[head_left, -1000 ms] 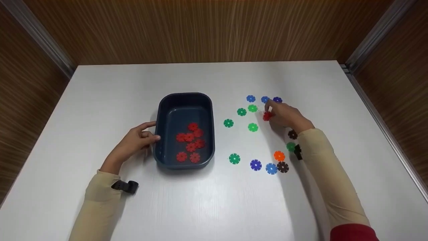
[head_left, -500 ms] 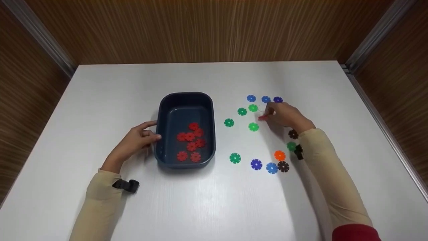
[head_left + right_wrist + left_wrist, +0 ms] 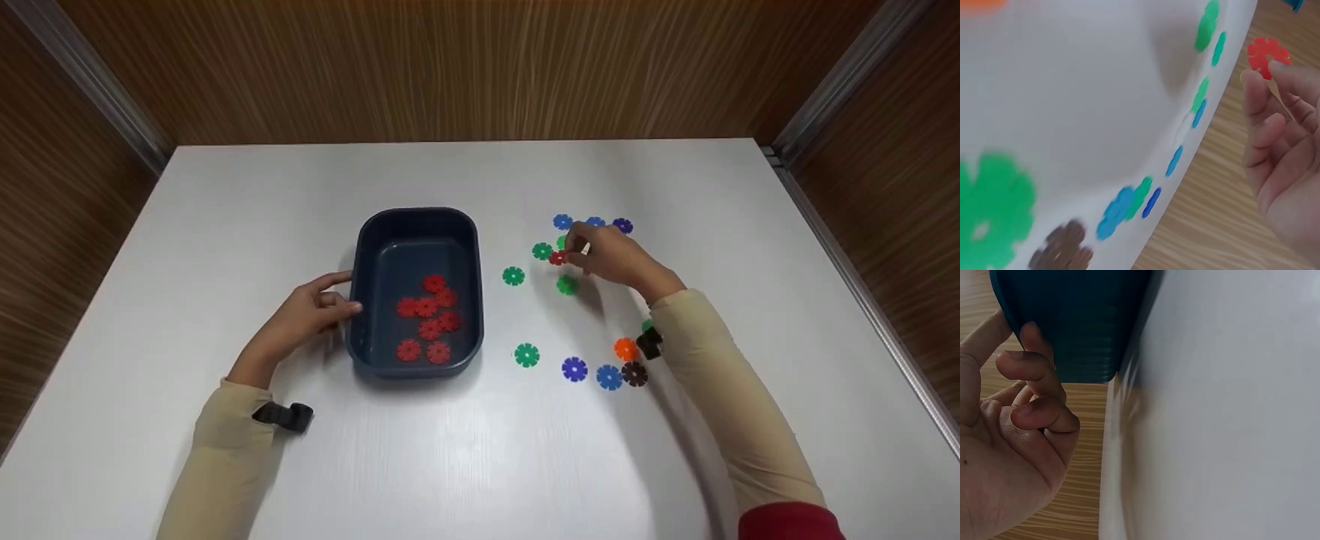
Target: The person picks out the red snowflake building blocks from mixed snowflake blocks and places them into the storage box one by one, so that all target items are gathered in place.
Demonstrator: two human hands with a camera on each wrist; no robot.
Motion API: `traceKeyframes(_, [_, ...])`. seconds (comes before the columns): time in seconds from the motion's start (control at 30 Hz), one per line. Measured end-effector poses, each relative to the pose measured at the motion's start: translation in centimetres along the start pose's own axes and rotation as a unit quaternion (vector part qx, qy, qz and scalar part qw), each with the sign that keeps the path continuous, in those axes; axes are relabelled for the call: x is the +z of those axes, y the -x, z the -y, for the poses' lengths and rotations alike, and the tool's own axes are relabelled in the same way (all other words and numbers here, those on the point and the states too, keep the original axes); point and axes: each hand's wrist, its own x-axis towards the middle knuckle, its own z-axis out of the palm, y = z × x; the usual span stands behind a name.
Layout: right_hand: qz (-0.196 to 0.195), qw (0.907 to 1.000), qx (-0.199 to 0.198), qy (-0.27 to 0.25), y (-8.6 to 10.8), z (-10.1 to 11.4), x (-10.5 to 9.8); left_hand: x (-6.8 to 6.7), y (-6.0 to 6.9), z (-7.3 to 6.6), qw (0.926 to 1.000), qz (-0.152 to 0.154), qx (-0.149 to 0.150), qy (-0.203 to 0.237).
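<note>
My left hand [image 3: 304, 319] is at the left side of a dark blue rectangular tub [image 3: 420, 214], thumb at the rim and fingers against the outer wall. The left wrist view shows the tub's wall [image 3: 1078, 326] pinched between thumb [image 3: 988, 334] and a fingertip, other fingers curled below. Several red flower-shaped discs [image 3: 429, 328] lie in the tub, some overlapping. Above the table, my right hand [image 3: 611, 255] pinches one red notched disc [image 3: 556, 258] between thumb and fingertips. This red disc [image 3: 1268, 55] stands out clearly in the right wrist view.
Right of the tub, flat discs lie scattered: green [image 3: 527, 355], purple [image 3: 574, 369], blue [image 3: 609, 377], brown [image 3: 634, 373] and orange [image 3: 625, 349]. More green and blue discs [image 3: 562, 222] lie near the right hand. Wood-grain panels [image 3: 480, 71] border the white table [image 3: 420, 465].
My right hand has moved left toward the tub with the red disc, which has turned in its fingers. The left hand and tub have stayed in place.
</note>
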Motion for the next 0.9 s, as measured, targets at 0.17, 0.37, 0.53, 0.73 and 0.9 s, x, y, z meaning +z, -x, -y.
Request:
traceKeyframes(0.17, [-0.006,0.9995,-0.031,-0.011,-0.1,1.0,0.3,0.0,-0.1,0.1,1.0000,0.003,0.000,0.004])
traceKeyframes(0.37, [-0.012,0.9985,-0.028,-0.045,-0.5,2.1,0.5,-0.1,-0.2,0.1,1.0000,0.001,-0.001,-0.004])
traceKeyframes(0.53, [-0.013,0.9944,-0.044,-0.095,-0.9,3.0,1.0,-0.2,-0.3,0.2,0.9999,-0.004,-0.002,-0.009])
traceKeyframes(0.73, [-0.021,0.9874,-0.061,-0.145,-1.5,4.3,1.7,-0.3,-0.3,0.2,1.0000,-0.003,-0.003,-0.009])
traceKeyframes(0.9, [-0.031,0.9833,-0.050,-0.172,-1.8,5.6,2.3,-0.3,-0.1,0.1,0.9999,0.002,-0.012,-0.004])
